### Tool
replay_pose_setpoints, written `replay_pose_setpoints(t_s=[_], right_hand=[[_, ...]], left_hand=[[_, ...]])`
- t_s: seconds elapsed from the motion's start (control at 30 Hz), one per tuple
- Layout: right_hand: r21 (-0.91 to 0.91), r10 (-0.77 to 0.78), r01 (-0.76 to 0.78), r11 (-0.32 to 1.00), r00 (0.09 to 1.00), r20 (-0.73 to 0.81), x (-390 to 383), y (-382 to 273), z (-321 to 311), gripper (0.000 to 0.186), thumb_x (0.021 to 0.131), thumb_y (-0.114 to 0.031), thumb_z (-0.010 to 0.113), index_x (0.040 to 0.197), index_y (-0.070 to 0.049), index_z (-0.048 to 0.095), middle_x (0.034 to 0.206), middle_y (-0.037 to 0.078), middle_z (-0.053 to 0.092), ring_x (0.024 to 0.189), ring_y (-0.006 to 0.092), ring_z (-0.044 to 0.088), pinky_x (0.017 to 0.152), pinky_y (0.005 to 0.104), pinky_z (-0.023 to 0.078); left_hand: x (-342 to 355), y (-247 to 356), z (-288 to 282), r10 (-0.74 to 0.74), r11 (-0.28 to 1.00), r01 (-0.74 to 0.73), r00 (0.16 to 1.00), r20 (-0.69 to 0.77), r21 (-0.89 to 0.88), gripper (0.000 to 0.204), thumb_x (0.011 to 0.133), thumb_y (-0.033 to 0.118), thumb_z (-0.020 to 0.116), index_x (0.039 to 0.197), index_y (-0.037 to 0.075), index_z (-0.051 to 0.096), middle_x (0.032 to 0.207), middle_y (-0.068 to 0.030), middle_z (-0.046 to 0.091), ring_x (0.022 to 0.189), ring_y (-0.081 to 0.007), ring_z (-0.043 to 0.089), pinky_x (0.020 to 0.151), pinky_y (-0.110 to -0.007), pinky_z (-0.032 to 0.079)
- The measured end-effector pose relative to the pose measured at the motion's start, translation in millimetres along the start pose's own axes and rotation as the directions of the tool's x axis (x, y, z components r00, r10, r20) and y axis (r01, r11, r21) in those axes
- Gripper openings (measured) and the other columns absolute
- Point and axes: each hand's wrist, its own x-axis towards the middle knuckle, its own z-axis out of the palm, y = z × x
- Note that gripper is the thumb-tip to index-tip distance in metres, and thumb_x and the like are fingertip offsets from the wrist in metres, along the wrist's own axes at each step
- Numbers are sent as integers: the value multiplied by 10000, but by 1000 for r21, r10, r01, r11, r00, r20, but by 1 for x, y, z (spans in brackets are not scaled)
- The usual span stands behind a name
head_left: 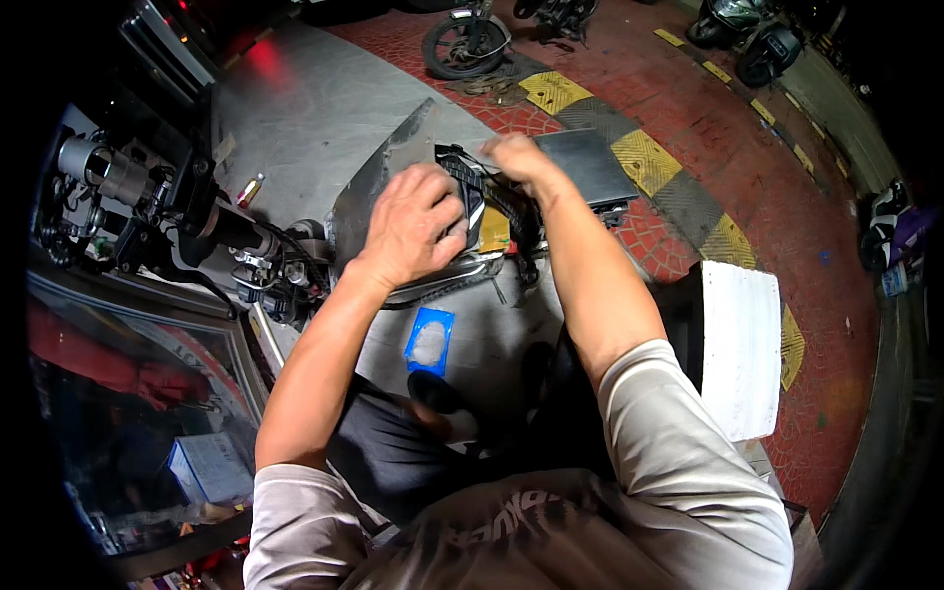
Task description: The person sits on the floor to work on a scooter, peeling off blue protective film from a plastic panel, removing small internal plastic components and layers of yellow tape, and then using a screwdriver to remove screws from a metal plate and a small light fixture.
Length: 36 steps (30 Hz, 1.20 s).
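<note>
In front of me is the body of a two-wheeler with its middle opened up. A flat dark grey panel [372,182] stands tilted on its left side, and a black flat seat-like part [587,165] lies at its right. My left hand [418,221] is over the opening with its fingers curled in; what they hold, if anything, is hidden. Beyond the opening, my right hand [521,162] has its fingers bent together by black cables [506,189], and I cannot make out what is in them. Between the hands sit a yellow-brown block [494,228] and a thick black cable bundle [525,231].
Handlebar and fork parts [147,211] stand close on the left above a glass case [147,393]. A blue packet [430,341] lies on the floor by my foot. A white foam box [739,349] is at my right. A small bottle [251,190] lies further left.
</note>
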Motion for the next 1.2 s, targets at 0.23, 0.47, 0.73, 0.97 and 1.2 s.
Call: replay_pose_setpoints(t_s=[0.23,0.47,0.73,0.97,1.2], right_hand=[[297,-187,366,882,850,-492,-26,2,-60,382,983,-301,626,1207,-2,710,1116,89,748,1022,207,674,918,356,499],[-97,-170,143,985,905,-390,-68,17,-73,261,956,-258,647,991,-27,764,906,48,754,805,115,680,741,321,523],[-483,504,-280,829,749,430,-90,48,-30,385,998,-237,556,1294,-4,637,1114,156,765,830,239,772,604,387,565],[-703,403,-408,582,896,-186,-54,162,39,540,891,-389,651,1250,10,715,1304,221,693,1167,376,696,1003,478,532],[-349,308,-473,809,847,-434,-28,182,68,531,916,-426,651,1115,59,728,1116,287,727,1052,407,721,917,450,565]], left_hand=[[-4,20,66,35,998,-23,971,235,-51,233,770,255,755,903,80,679,1092,-117,604,1191,-342,540,1039,-499,429],[-10,29,101,-81,994,103,936,341,-46,285,880,311,716,1057,88,730,1192,-127,612,1270,-330,509,1151,-504,343],[-6,27,36,-374,920,391,872,315,10,421,904,261,713,1248,21,669,1352,-208,596,1295,-387,524,1070,-468,447],[-21,25,15,-555,727,599,801,225,-336,352,908,269,725,1102,-24,718,1068,-199,708,895,-358,685,817,-428,537],[-31,14,4,-586,671,697,707,396,-252,352,908,338,700,1077,30,725,1097,-217,713,1020,-426,678,894,-497,529]])
